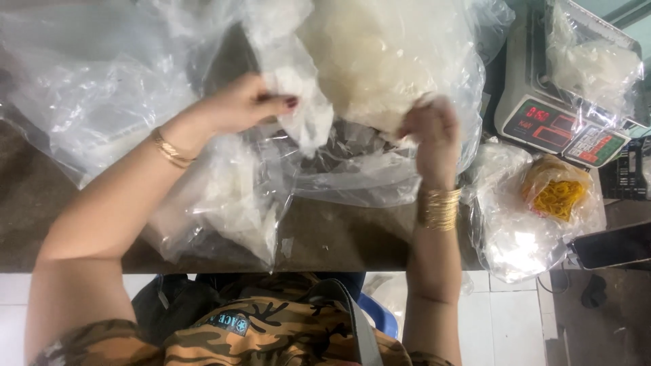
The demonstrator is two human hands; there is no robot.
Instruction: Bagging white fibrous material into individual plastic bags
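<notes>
**Here: both hands on the big clear bag**

Straight ahead on the brown table (352, 237), just beyond the fingertips: a large clear plastic bag (407, 61) full of white shreds, mouth toward the body, bulk running away up the table. Left hand (241, 105) pinched on a white tuft and film at the bag's near left edge. Right hand (430, 132) clenched on the film at the near right, closer to the white mass. Off to the right, well apart: digital scale (553, 118), small bag of yellow rubber bands (559, 193), dark phone (610, 247).
</notes>
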